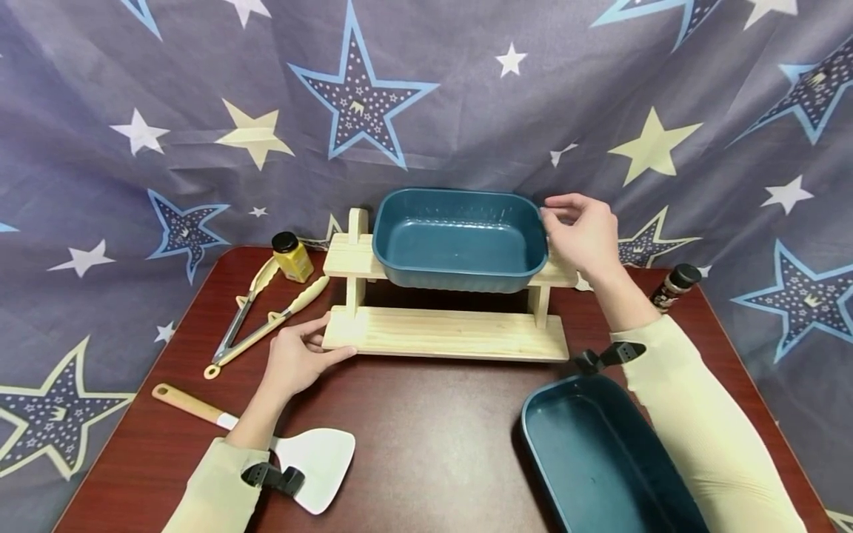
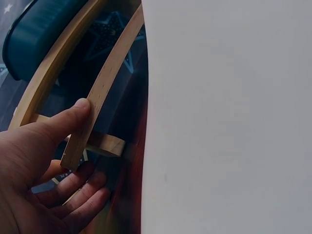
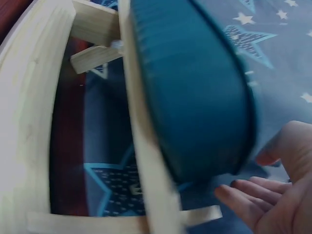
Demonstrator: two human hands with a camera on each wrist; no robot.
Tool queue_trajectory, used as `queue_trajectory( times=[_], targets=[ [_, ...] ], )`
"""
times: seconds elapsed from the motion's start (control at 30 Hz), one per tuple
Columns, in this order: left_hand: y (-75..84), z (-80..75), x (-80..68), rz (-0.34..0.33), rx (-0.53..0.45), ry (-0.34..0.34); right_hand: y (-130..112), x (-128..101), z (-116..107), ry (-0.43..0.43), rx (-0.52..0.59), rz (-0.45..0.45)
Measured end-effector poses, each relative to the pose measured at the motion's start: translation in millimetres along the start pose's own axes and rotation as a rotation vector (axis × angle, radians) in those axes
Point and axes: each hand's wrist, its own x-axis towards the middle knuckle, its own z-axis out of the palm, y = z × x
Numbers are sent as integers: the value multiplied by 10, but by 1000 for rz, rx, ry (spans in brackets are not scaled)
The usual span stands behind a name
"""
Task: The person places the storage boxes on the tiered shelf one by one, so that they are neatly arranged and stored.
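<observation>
Now the left hand (image 1: pixel 298 360) sits at the left end of the rack's (image 1: pixel 446 333) lower shelf, thumb on the top face and fingers loosely bent beside the end; in the left wrist view the thumb (image 2: pixel 73 114) presses the wood while the other fingers hang under it without a firm grip. The right hand (image 1: pixel 581 233) is at the right rim of the basin (image 1: pixel 458 238), which sits on the rack's upper shelf near the desk's far edge. Its fingers are relaxed and spread; whether they touch the rim or hover just beside it cannot be told from the right wrist view, where the fingertips (image 3: pixel 234 192) lie close under the basin's corner.

To seat the basin well, I judge the left hand should keep the rack pinned flat so it does not slide on the desk (image 1: pixel 426 437), while the right nudges the basin square between the uprights.

Left of the rack lie tongs (image 1: pixel 256 322) and a yellow jar (image 1: pixel 291 257); a spatula (image 1: pixel 293 444) lies near the front left corner. A dark jar (image 1: pixel 674 286) stands at the right edge, and a second basin (image 1: pixel 600 459) rests at the front right.
</observation>
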Motion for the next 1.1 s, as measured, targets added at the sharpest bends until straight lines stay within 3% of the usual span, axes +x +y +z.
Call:
queue_trajectory(
  times=[0.33, 0.53, 0.8, 1.1],
  targets=[
    [-4, 24, -3, 17, 11, 17, -92, -280, -537, -132, -9, -25],
    [5, 22, -12, 3, 4, 14, -84, -539, -854, -128, -60, -71],
    [8, 16, -3, 14, 2, 24, 6, -815, -1224, -104, -32, -100],
    [-6, 22, -8, 21, 29, 12, 359, -1294, -1342, -90, 47, -187]
  ],
)
